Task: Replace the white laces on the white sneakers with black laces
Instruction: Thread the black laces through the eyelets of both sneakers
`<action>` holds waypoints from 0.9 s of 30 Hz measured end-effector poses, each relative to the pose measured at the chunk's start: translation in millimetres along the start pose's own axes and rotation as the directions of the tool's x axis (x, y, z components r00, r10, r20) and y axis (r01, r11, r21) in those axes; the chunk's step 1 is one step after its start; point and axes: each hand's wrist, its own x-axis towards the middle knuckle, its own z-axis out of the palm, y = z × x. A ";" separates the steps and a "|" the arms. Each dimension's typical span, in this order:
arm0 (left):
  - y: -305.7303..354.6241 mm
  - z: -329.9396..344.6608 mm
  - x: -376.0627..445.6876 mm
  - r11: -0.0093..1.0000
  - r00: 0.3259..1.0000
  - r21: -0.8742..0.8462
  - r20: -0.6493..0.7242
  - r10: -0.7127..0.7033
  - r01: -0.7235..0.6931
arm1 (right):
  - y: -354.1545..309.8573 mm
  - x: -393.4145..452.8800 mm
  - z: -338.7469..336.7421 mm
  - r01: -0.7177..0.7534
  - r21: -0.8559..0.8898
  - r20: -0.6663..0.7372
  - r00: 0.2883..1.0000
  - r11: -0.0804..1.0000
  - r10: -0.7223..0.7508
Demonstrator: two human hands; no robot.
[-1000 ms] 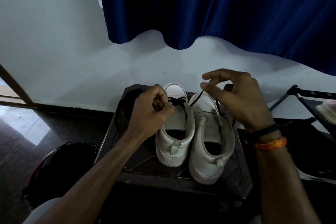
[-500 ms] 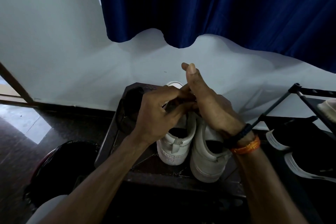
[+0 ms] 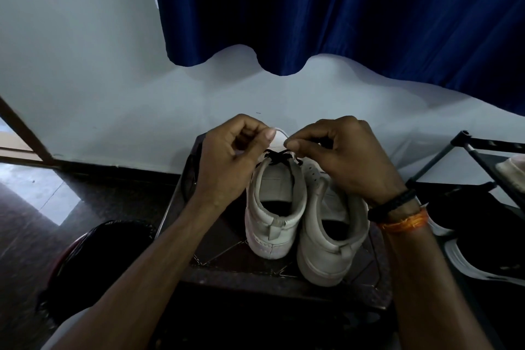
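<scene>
Two white sneakers are set side by side on a dark stool [image 3: 377, 273], heels toward the person. The left sneaker [image 3: 274, 204] has a black lace [image 3: 277, 155] crossed over the top of its tongue. The right sneaker [image 3: 329, 236] is just beside it, touching it, and no lace can be seen on it from here.

A moment ago the two hands were bunched together over the left sneaker, the right one laid across the left, and the lace was hidden. Now the hands have been pulled apart, and the black cross can be seen between them. A second ago the right hand was held higher and farther to the right, with one lace end lifted up.

The left hand [image 3: 227, 159] is curled, with the thumb and first finger pinched together near the left end of the lace. The right hand [image 3: 341, 156] is curled too, and its thumb and fingertips are pinched on the right end. How much lace is held inside each hand cannot be told, because the fingers cover it.

It looks like a crossing has just been pulled snug on the left sneaker. So the job seems to be partly done: one sneaker is being laced in black, and the other probably still needs its lace.

A dark blue curtain [image 3: 341, 8] hangs behind, a black rack [image 3: 483, 148] stands at the right, and a black shoe [image 3: 483, 250] lies below it.
</scene>
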 end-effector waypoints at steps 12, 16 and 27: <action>-1.0 -27.2 -3.0 0.959 0.927 0.242 0.304 -0.221 0.149 | -0.6 2.0 15.8 -0.104 0.033 -0.133 0.985 0.994 0.108; 2.1 -28.8 -4.3 0.956 0.926 0.206 0.275 -0.260 0.207 | -6.7 -0.6 21.9 -0.118 0.029 0.032 0.993 0.993 0.117; 14.4 -27.0 -6.1 0.932 0.916 0.133 0.182 -0.358 0.338 | -2.8 -1.6 39.0 -0.181 0.101 -0.051 0.981 0.978 0.186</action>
